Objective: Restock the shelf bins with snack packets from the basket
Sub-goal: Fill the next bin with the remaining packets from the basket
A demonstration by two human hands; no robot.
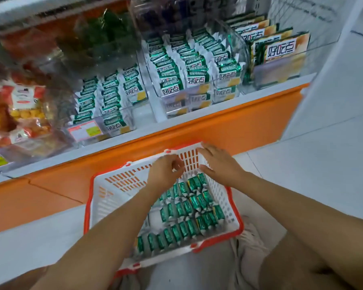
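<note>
A white basket (pixel 117 185) with a red rim stands on the floor in front of me. Several green snack packets (pixel 189 214) lie in rows in it. My left hand (pixel 166 170) hovers over the far end of the basket, its fingers loosely curled, with nothing visibly in them. Beside it, my right hand (pixel 220 164) has straight fingers spread flat over the basket's far right corner. Above, clear shelf bins (pixel 197 97) hold rows of the same green and white packets (pixel 172 80). The left bin (pixel 113 122) is less full.
An orange shelf base (pixel 218 126) runs behind the basket. Larger yellow packets (pixel 281 51) stand in the right-hand bin. Bags of red and yellow snacks (pixel 19 114) fill the bin at far left. My knees are at the lower right, on a pale tiled floor (pixel 323 164).
</note>
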